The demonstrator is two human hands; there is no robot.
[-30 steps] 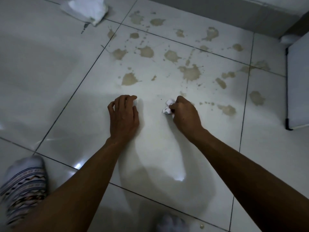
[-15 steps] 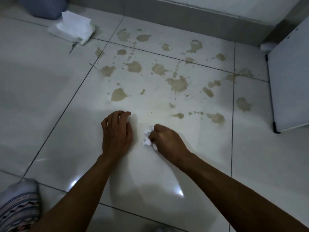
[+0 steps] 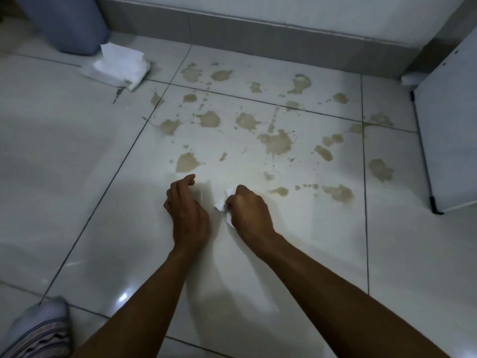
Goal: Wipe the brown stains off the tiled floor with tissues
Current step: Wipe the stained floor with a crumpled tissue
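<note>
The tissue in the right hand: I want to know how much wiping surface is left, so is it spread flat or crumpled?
Crumpled. The tissue is a bunched wad in the right hand.

The right hand (image 3: 249,211) hides most of the crumpled tissue (image 3: 224,204); the blue bin (image 3: 65,21) is cut off above.

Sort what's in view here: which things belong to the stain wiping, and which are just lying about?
Part of the job:
right hand gripping a crumpled tissue
left hand, holding nothing
brown stains
tissue pack
tiled floor

Just there:
blue bin
white appliance
patterned sock
</note>
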